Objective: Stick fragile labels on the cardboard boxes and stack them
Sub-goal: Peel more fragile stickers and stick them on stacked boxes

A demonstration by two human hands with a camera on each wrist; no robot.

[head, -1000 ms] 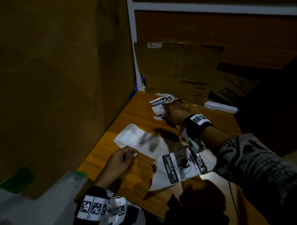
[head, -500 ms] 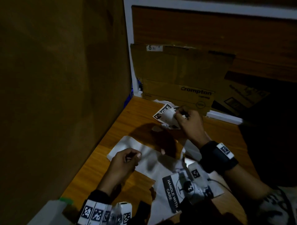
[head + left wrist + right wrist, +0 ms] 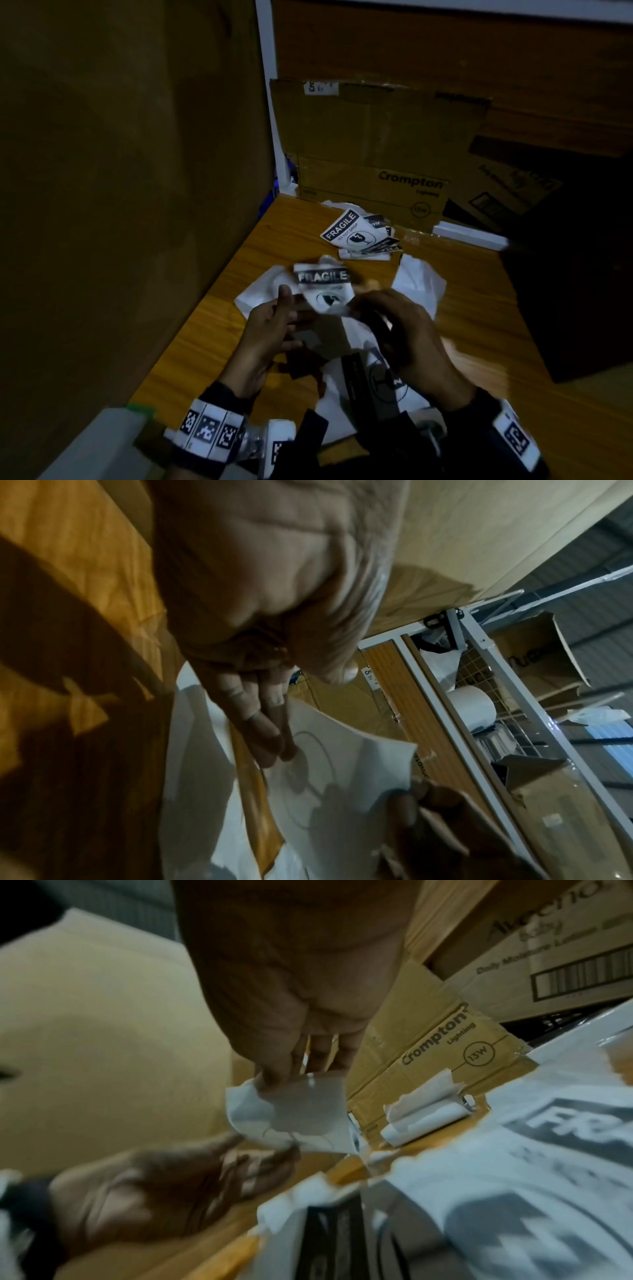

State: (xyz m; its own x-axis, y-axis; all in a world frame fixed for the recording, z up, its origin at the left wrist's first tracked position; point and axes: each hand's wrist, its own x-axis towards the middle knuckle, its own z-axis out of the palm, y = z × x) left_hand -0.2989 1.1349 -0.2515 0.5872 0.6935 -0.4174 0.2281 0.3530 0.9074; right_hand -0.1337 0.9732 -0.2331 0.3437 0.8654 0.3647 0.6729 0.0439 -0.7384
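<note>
Right hand (image 3: 407, 329) pinches lower right edge of fragile label (image 3: 323, 286), thumb and fingers curled on paper; label held above wooden table (image 3: 219, 329), printed face up, "FRAGILE" band readable. Left hand (image 3: 269, 329) at label's left edge, fingers (image 3: 267, 737) straight, tips touching underside; not gripping. Loose white backing sheets (image 3: 419, 282) lie under both hands. Pile of fragile labels (image 3: 359, 234) farther back, near flattened Crompton cardboard box (image 3: 376, 144) leaning on wall. Large cardboard box (image 3: 120, 171) at left.
</note>
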